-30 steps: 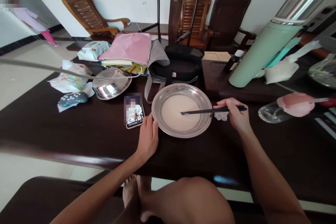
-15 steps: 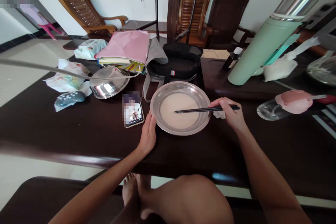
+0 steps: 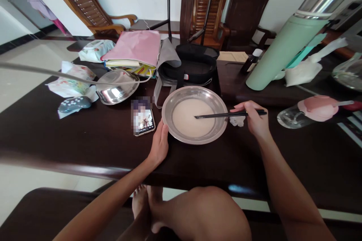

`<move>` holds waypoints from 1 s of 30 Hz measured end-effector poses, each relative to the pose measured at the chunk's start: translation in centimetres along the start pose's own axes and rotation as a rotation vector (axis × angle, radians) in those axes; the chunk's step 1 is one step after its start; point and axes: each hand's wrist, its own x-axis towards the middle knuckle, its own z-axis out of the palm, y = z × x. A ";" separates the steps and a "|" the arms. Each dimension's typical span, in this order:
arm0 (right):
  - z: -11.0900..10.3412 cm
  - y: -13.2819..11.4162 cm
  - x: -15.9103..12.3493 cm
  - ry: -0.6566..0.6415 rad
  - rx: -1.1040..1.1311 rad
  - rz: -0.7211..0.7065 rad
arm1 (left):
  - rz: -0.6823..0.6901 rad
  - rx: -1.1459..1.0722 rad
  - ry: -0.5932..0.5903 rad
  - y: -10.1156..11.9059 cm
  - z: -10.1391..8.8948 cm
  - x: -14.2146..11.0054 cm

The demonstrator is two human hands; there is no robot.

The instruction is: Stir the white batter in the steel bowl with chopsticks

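A steel plate (image 3: pixel 175 99) holding a pale, creamy batter (image 3: pixel 189 118) sits on the dark table in front of me. My right hand (image 3: pixel 254 120) is closed on a pair of black chopsticks (image 3: pixel 223 115), whose tips rest in the batter. My left hand (image 3: pixel 160 145) lies against the plate's left rim, fingers curled on the edge. A phone (image 3: pixel 143 120) with a lit screen lies just left of the plate. A small white crumpled bit (image 3: pixel 236 121) sits under the chopsticks by the right rim.
Behind the plate stand a black bag (image 3: pixel 192 66), a second steel dish (image 3: pixel 117 90), pink books (image 3: pixel 135 47), wrappers and a game controller (image 3: pixel 74 103). A green thermos (image 3: pixel 285 47), a pink-lidded glass jar (image 3: pixel 308 111) and tissues lie right. Wooden chairs line the wall.
The chopstick tips slid left across the batter, then back to the right. My left hand stayed on the rim.
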 end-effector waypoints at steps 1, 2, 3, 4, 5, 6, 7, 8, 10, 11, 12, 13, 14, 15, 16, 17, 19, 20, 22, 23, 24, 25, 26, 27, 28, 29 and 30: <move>0.0 0.0 0.0 -0.011 0.017 0.009 | 0.002 0.002 -0.002 0.0 0.0 0.0; 0.0 0.0 0.0 -0.032 0.024 0.015 | 0.003 0.005 -0.004 0.0 0.0 0.0; 0.0 0.1 0.0 -0.054 0.021 0.018 | 0.003 0.009 -0.005 0.0 -0.1 0.0; 0.0 0.1 0.0 -0.068 0.009 0.015 | 0.004 0.012 -0.007 0.1 -0.1 0.0; 0.0 0.1 0.0 -0.070 -0.004 0.010 | 0.004 0.015 -0.007 0.1 -0.1 0.0; 0.0 0.1 0.1 -0.059 -0.014 0.003 | 0.005 0.018 -0.007 0.1 -0.1 0.0; -0.1 0.1 0.1 -0.039 -0.016 -0.003 | 0.008 0.019 -0.006 0.1 -0.1 0.0; -0.1 0.0 0.1 -0.017 -0.009 -0.007 | 0.012 0.019 -0.007 0.2 -0.1 0.0; -0.1 0.0 0.1 0.006 0.021 -0.001 | 0.021 0.016 -0.009 0.2 -0.1 0.0; -0.1 0.0 0.1 -0.003 0.033 0.006 | 0.024 0.015 -0.009 0.3 -0.1 0.1; 0.0 0.0 0.1 -0.020 0.035 0.014 | 0.024 0.013 -0.011 0.3 -0.2 0.1; 0.0 0.1 0.1 -0.041 0.029 0.020 | 0.022 0.010 -0.010 0.4 -0.2 0.1; 0.1 0.1 0.0 -0.059 0.017 0.023 | 0.020 0.006 -0.009 0.4 -0.3 0.1; 0.1 0.1 0.0 -0.068 0.006 0.023 | 0.019 0.003 -0.008 0.5 -0.3 0.1; 0.0 0.1 0.0 -0.064 -0.002 0.020 | 0.020 0.000 -0.008 0.5 -0.3 0.2; 0.0 0.1 0.0 -0.049 -0.003 0.015 | 0.022 -0.001 -0.009 0.6 -0.3 0.2; -0.2 0.0 0.0 -0.019 0.014 0.005 | 0.024 -0.005 -0.011 0.7 -0.3 0.2; -0.2 -0.1 0.0 -0.015 0.023 0.004 | 0.021 -0.008 -0.011 0.7 -0.3 0.2; -0.2 -0.2 0.0 -0.046 0.025 0.004 | 0.010 -0.014 -0.006 0.9 -0.2 0.1; -0.2 -0.2 0.0 -0.071 0.013 0.002 | 0.005 -0.017 -0.001 0.9 -0.2 0.1; -0.2 -0.2 0.0 -0.089 -0.007 -0.004 | 0.001 -0.020 0.005 1.0 -0.2 0.1; -0.2 -0.2 0.0 -0.093 -0.028 -0.013 | 0.001 -0.023 0.012 1.0 -0.2 0.2; -0.3 -0.2 0.0 -0.081 -0.045 -0.020 | 0.002 -0.026 0.019 1.0 -0.2 0.2; -0.3 -0.1 0.0 -0.058 -0.051 -0.025 | 0.000 -0.029 0.029 0.9 -0.3 0.3; -0.3 -0.1 0.1 -0.031 -0.045 -0.023 | -0.011 -0.036 0.041 0.9 -0.3 0.4; -0.3 -0.1 0.1 -0.011 -0.031 -0.015 | -0.028 -0.046 0.054 0.8 -0.3 0.6; -0.3 -0.1 0.1 -0.004 -0.013 -0.005 | -0.057 -0.062 0.070 0.7 -0.3 0.8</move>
